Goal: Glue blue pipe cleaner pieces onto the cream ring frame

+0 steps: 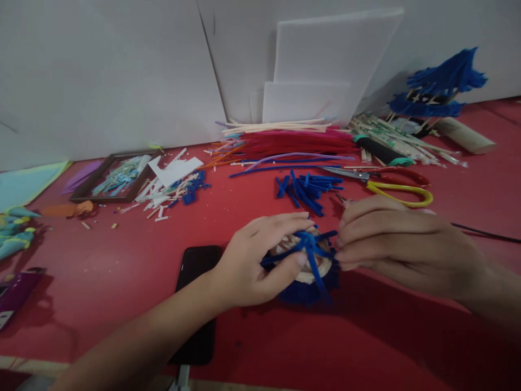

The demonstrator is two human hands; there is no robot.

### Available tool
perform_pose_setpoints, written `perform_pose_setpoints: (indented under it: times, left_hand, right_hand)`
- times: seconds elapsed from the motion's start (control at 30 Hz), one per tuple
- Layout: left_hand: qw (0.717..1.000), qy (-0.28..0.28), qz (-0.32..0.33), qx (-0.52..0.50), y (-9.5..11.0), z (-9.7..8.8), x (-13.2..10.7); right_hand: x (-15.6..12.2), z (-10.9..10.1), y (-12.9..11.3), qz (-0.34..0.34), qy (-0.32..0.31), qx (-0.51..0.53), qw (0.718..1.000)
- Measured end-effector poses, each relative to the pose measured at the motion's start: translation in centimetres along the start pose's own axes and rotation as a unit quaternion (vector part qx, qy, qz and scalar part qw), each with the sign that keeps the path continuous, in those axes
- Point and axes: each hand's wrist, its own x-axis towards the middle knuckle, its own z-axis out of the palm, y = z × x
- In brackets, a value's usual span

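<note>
A black phone (pixel 198 266) lies beneath your left forearm. Your left grip (pixel 254 260) clasps the round piece (pixel 312 254) between thumb and fingers on the red surface (pixel 134 282), its pale top crossed by blue strips. Loose cut strips (pixel 305 191) lie just behind. Your right grip (pixel 401 247) has its fingertips gathered at the piece's right edge; whether they pinch anything, you cannot tell. You seem to be placing strips, which calls for steady left-hand pressure.

We are observing a red worktop (pixel 134 255); directly on it, blue cut strips (pixel 300 189), scissors (pixel 366 176), a black phone (pixel 199 263) and a brown-rimmed tray (pixel 103 199) are lying.
</note>
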Motion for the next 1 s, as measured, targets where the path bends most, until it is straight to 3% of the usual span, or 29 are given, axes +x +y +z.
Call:
perform_pose_setpoints:
  times: [0.5, 0.73, 1.0]
  left_hand:
    - [1.0, 0.001, 0.012, -0.005, 0.1, -0.1, 0.0]
    - [0.997, 0.068, 0.009, 0.032, 0.2, -0.1, 0.5]
    - [0.996, 0.084, 0.01, -0.005, 0.4, 0.0, 0.6]
  right_hand:
    - [0.0, 0.1, -0.7, 0.017, 0.004, 0.039, 0.999]
    - [1.4, 1.0, -2.2, 0.183, 0.064, 0.036, 0.98]
    - [1.6, 2.1, -2.5, 0.196, 0.077, 0.057, 0.976]
